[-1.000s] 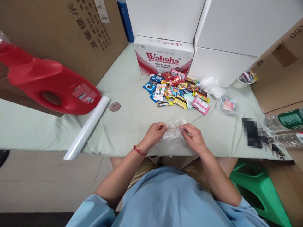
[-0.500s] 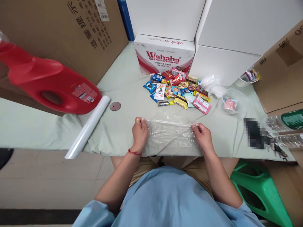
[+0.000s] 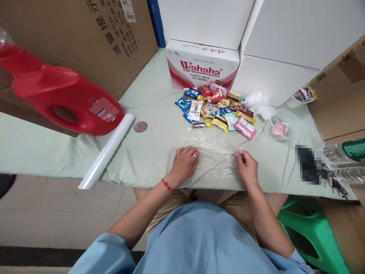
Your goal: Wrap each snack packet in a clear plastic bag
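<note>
A thin clear plastic bag (image 3: 214, 163) lies wrinkled on the green tablecloth in front of me. My right hand (image 3: 247, 167) pinches the bag's right end between thumb and fingers. At its left end, my left hand (image 3: 184, 163) rests low with the fingers together and curled over the film; the thumb is mostly hidden. Just beyond the bag is a pile of small wrapped snacks (image 3: 219, 121), blue, yellow, red and pink among them. The far part of the clear film spreads toward this pile.
A white roll (image 3: 107, 152) overhangs the table's front edge at left, beside a red jug (image 3: 65, 99) and a round brown disc (image 3: 140, 126). A Wahaba-type water carton (image 3: 201, 68) stands behind the snacks. At right are a clear bowl (image 3: 293, 129), keys (image 3: 335, 184) and bottles (image 3: 352, 150).
My left hand has moved right and turned palm-down over the bag. The taut far edge of the bag has slackened and crumpled. My right hand keeps its pinch with little movement.
</note>
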Available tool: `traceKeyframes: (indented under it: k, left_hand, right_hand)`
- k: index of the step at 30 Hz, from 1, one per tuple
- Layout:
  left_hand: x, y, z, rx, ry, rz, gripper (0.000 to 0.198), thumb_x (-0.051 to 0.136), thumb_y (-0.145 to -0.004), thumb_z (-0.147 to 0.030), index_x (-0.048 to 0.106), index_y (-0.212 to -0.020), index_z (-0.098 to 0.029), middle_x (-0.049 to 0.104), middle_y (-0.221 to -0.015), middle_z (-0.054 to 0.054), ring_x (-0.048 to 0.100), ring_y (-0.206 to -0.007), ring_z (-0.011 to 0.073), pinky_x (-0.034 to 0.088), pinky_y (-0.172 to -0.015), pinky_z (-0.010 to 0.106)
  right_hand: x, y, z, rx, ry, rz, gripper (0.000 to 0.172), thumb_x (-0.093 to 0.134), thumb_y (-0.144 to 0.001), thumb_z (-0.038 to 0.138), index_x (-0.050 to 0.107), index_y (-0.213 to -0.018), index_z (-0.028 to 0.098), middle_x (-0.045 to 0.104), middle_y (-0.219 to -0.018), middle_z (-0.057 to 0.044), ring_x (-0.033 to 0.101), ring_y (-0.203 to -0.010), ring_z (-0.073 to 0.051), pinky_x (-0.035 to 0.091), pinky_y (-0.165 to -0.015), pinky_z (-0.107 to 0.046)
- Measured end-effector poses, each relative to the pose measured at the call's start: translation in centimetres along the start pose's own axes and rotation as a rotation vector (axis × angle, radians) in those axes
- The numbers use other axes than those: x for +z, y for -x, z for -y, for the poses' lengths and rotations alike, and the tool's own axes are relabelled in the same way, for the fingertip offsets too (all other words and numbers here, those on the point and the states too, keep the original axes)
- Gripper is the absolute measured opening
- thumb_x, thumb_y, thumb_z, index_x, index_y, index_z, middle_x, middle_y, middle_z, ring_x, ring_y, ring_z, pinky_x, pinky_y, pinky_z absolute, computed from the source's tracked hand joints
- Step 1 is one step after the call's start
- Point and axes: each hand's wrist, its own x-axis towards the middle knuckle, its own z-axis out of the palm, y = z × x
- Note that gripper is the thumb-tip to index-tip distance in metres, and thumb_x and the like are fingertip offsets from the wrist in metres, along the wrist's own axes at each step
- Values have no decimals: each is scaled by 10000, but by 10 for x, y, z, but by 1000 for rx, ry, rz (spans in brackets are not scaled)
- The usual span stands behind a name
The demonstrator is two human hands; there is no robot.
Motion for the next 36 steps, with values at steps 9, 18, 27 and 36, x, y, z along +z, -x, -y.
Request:
traceKeyframes:
  k: [9,18,27,36]
  left_hand:
    - [-6,22,2,-26,-6,260,731,593,-953,-615,423,-1605,-332,303,-1739,94,195,-1617,410,25,-1248,754]
    - [-13,41,0,-48,2,270,784,611,-942,-605,369,-1635,-329,217,-1758,144,215,-1612,425,38,-1227,779]
    - [-17,43,8,-9,93,310,837,605,-926,-618,321,-1652,-313,185,-1762,167,240,-1603,422,24,-1205,806]
    - [-23,17,7,-138,48,89,448,402,-1060,-337,590,-1464,-294,529,-1604,122,323,-1583,359,-13,-1213,813]
  right_hand:
    - [-43,21,4,-241,277,-244,247,583,-998,380,741,-1013,190,718,-924,-72,622,-719,-184,527,-734,-343]
    - [-35,25,77,-573,368,-242,309,496,-989,162,772,-1040,292,706,-1044,-101,661,-1048,-292,531,-973,-532]
    - [-13,-20,34,-457,697,467,334,559,-1024,362,731,-1264,206,693,-1354,-156,609,-1188,-336,536,-961,-473]
    - [29,-54,80,-510,614,513,292,553,-1008,250,739,-1230,216,737,-1252,-105,607,-1141,-296,503,-988,-410]
